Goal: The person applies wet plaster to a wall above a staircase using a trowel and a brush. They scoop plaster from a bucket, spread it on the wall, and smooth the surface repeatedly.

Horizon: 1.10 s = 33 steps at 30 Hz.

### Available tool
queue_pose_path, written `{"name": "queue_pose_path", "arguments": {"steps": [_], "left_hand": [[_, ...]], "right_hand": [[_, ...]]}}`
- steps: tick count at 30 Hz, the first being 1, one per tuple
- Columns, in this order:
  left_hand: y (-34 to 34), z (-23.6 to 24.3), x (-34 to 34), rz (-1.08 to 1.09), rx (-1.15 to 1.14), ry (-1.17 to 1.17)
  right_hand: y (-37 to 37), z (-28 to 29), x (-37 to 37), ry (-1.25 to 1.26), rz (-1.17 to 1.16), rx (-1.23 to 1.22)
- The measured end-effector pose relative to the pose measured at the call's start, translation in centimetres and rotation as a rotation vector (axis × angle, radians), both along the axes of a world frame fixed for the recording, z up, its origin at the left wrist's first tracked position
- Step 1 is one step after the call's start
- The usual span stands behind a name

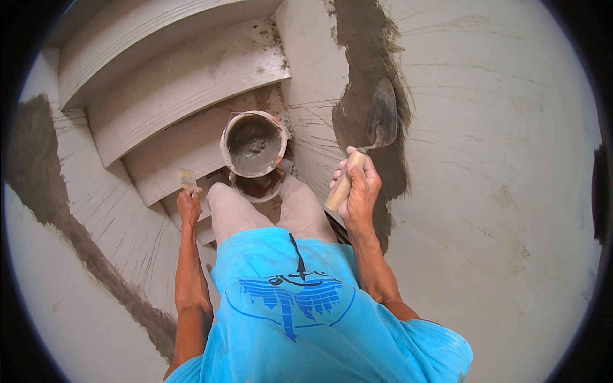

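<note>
My right hand (pixel 361 185) is wrapped round the wooden handle of a trowel (pixel 382 115). The metal blade points up and lies against or just in front of a dark strip of wet mortar (pixel 364 57) on the right wall; whether it touches cannot be told. Low on the left, my left hand (pixel 189 204) grips a paintbrush (pixel 186 177), its pale bristles showing above the fingers. Ahead of my knees is a bucket (pixel 224 145) with grey wet mortar (pixel 255 143) inside. A second container (pixel 262 195) shows partly beneath it.
Stair steps (pixel 172 108) rise ahead and to the left, with splashes on their edges. Another dark mortar strip (pixel 70 230) runs down the left wall. The pale right wall (pixel 479 159) stands close beside my right arm.
</note>
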<state>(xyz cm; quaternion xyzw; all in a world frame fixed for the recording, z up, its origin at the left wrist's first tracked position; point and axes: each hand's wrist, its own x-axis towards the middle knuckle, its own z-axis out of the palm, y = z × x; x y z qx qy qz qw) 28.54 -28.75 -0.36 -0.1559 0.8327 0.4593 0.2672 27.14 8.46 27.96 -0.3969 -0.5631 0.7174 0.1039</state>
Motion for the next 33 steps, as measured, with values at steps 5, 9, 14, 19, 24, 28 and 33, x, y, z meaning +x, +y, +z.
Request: {"name": "queue_pose_path", "arguments": {"steps": [5,9,14,19,24,28,33], "left_hand": [[0.1,-0.1,-0.1,0.013,0.005,-0.007],[0.0,-0.4,-0.1,-0.002,0.020,0.023],[0.0,-0.4,-0.1,0.009,0.026,0.026],[0.2,-0.1,0.0,0.019,0.004,0.052],[0.8,1.0,-0.6,0.019,0.000,-0.005],[0.5,0.2,-0.3,0.033,-0.001,0.000],[0.2,-0.2,-0.1,0.024,0.029,0.012]], "right_hand": [[1.4,-0.1,-2.1,0.008,0.074,0.072],[1.6,0.0,-2.0,0.019,0.050,0.058],[-0.1,0.4,0.1,0.017,-0.024,0.025],[0.3,0.4,-0.8,0.005,0.022,0.042],[1.3,0.2,-2.3,0.010,0.046,0.102],[0.4,0.4,-0.9,0.014,0.001,0.044],[-0.5,0.1,-0.1,-0.024,-0.016,0.030]]}}
